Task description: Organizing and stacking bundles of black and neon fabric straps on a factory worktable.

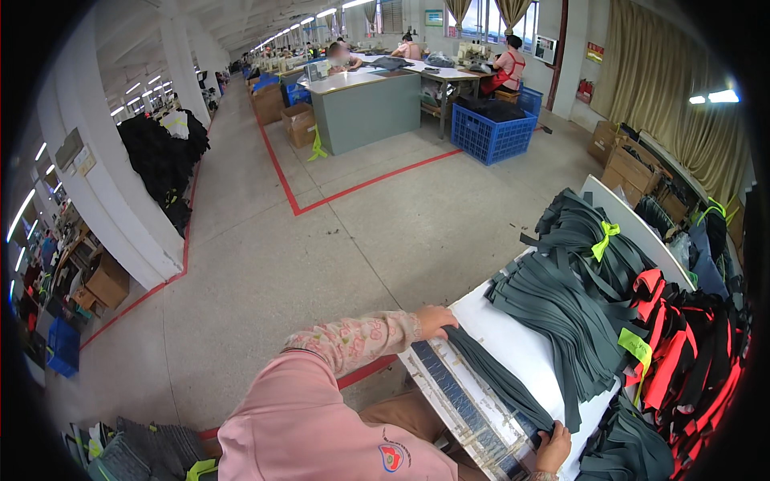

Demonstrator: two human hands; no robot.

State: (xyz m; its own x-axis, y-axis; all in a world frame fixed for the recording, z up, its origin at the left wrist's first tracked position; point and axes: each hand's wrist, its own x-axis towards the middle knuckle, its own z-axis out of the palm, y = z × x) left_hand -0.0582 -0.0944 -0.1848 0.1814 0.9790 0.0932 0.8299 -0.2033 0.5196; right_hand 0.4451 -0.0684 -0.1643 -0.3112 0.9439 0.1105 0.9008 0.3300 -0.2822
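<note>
Pink cloth makes up the shirt (313, 425) at six o'clock, nearest the camera, with a flowered sleeve (353, 341) running up from it. Toward five o'clock, the right hand (553, 447) pinches the lower end of a flat bundle of dark green strips (501, 373) between thumb and fingers. The left hand (435, 321), nearer the middle of the view, has its fingers bent closed over the bundle's upper end. The bundle lies slantwise along the edge of a white table (480, 315), whose near border is worn and taped. Just beyond it, at four o'clock, a big heap of similar strips (553, 313) fans across the tabletop, a yellow-green ribbon (604, 240) tied on it. Past that, toward the rim, hang red and black cloth pieces (690, 353). Farther off, red lines (377, 184) mark the grey floor (321, 264). Dark clothes (160, 160) are heaped near ten o'clock, beside a white pillar (120, 192). Between one and two stands a blue crate (491, 136); at twelve, a grey-green counter (365, 116), with people seated at worktables behind.
</note>
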